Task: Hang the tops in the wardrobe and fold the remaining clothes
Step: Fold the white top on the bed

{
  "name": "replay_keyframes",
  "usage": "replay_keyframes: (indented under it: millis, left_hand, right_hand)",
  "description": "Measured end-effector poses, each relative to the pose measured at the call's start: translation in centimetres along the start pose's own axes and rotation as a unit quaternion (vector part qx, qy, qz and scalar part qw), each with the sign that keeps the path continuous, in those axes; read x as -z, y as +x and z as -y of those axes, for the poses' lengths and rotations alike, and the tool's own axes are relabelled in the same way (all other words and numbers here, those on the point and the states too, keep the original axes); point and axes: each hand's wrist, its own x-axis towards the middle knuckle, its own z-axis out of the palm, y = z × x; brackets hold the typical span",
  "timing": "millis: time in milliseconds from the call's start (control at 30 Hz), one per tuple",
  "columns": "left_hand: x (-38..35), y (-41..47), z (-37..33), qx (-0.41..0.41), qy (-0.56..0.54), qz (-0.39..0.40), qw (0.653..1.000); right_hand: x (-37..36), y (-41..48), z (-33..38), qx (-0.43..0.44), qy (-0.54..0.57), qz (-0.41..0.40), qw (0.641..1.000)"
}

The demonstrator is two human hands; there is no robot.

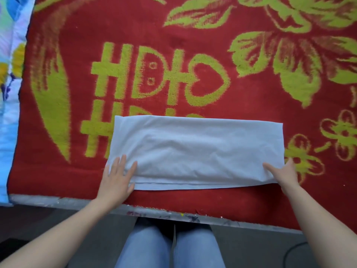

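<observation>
On the bed, seen from the head camera, a red blanket (251,105) with yellow-green leaves, flowers and lettering covers nearly the whole frame. Near its front edge lies a pale grey-white garment (199,149), folded into a long flat band that runs from left to right, with layered hems showing along the side nearest the person.

At the band's left end the left hand (117,176) rests palm down, its fingers straight and slightly spread. The fingertips lie on the cloth and the heel of the hand lies on the blanket just off the near left corner.

At the near right corner is the right hand (284,175). Its thumb is stretched straight across the top of the cloth, and its fingers point away along the right edge, also straight. I cannot tell whether any of them reach under the fabric.

Both bare forearms come in from the bottom corners. Between them are the person's knees in blue jeans (170,246), pressed close to the bed's edge above a dark floor (255,248). A bright flowered quilt (9,74) shows along the far left, beside the blanket.
</observation>
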Motion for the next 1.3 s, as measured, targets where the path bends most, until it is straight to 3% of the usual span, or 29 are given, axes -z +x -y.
replay_keyframes:
  millis: [233, 333, 400, 500, 567, 633, 733, 867, 900, 967, 1033, 1100, 1167, 1233, 1300]
  left_hand:
    - [-1.7, -2.2, -1.1, -0.001, -0.013, 0.057, 0.998]
    - [-1.3, -1.4, -0.2, 0.097, -0.049, 0.043, 0.993]
    - [-1.7, -1.0, 0.6, 0.137, -0.033, 0.076, 0.987]
    - [-1.9, -0.8, 1.4, 0.123, -0.055, 0.099, 0.986]
    - [-1.7, -0.9, 1.8, 0.111, -0.071, 0.121, 0.984]
    - [-1.6, -1.0, 2.3, 0.107, -0.093, 0.136, 0.981]
    - [-1.5, -1.7, 2.3, 0.124, -0.148, 0.125, 0.973]
    - [-1.7, -2.7, 2.9, 0.256, -0.287, 0.043, 0.922]
    - [-1.8, -3.1, 3.2, 0.263, -0.271, 0.038, 0.925]
    - [-2.4, -3.6, 3.8, 0.283, -0.255, 0.016, 0.924]
    - [-2.5, -3.9, 4.0, 0.305, -0.253, 0.000, 0.918]
    - [-2.0, -3.9, 3.6, 0.269, -0.229, -0.039, 0.935]
    - [-1.5, -3.6, 2.7, 0.149, -0.156, -0.080, 0.973]
    - [-1.1, -2.9, 1.4, 0.027, -0.073, -0.078, 0.994]
    - [-0.7, -1.7, 0.0, -0.038, -0.036, -0.039, 0.998]
  right_hand:
    - [1.3, -1.4, 0.1, -0.089, 0.053, 0.067, 0.992]
    - [2.0, -3.1, 1.6, -0.043, 0.096, 0.043, 0.994]
    - [2.1, -5.1, 3.5, 0.002, 0.118, 0.040, 0.992]
    - [1.3, -9.3, 7.7, 0.122, -0.022, 0.014, 0.992]
    - [-0.5, -13.3, 11.4, 0.226, -0.144, -0.014, 0.963]
    - [-3.7, -18.1, 15.3, 0.328, -0.193, 0.020, 0.925]
    - [-10.1, -24.4, 19.2, 0.427, -0.219, 0.184, 0.858]
    - [-16.4, -29.1, 19.0, 0.485, -0.247, 0.353, 0.761]
    - [-17.2, -29.1, 18.1, 0.480, -0.261, 0.368, 0.752]
    - [-17.6, -27.8, 16.0, 0.449, -0.284, 0.347, 0.773]
    - [-17.3, -25.6, 13.7, 0.463, -0.326, 0.251, 0.785]
    - [-16.4, -23.6, 11.6, 0.465, -0.392, 0.168, 0.776]
    - [-15.8, -22.2, 9.4, 0.443, -0.463, 0.127, 0.757]
    - [-15.6, -20.6, 7.7, 0.446, -0.506, 0.123, 0.728]
    - [-15.5, -19.1, 7.5, 0.467, -0.511, 0.109, 0.713]
